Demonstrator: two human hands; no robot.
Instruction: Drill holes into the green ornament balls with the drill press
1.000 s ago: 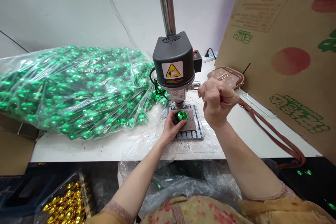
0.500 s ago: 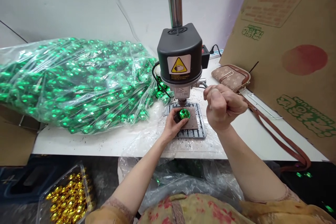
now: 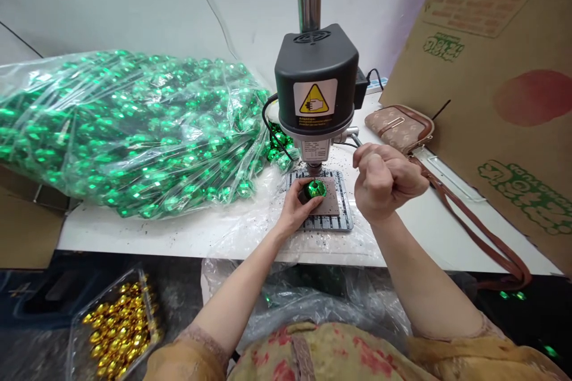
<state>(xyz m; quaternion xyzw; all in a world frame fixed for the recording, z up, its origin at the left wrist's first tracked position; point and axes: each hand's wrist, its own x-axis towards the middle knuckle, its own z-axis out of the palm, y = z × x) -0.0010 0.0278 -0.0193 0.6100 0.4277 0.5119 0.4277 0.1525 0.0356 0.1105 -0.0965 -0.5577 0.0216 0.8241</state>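
A shiny green faceted ball sits under the bit of a small bench drill press. Thumb and fingers of my left hand are closed around the ball's left side, holding it over a brownish square board on the slotted metal base. A dark ring-like piece shows between my fingers and the ball. My right hand is wrapped in a fist around the end of the press's feed lever; most of the grip is hidden by the fingers.
A big clear plastic bag full of green faceted balls lies at the left. Gold balls fill a clear tray below the table edge. At the right are a patterned purse and a large cardboard box. Dark shavings dot the white table.
The view has shifted slightly, so the press appears a little further right and higher. Both hands keep their grips, on the ball and on the lever.
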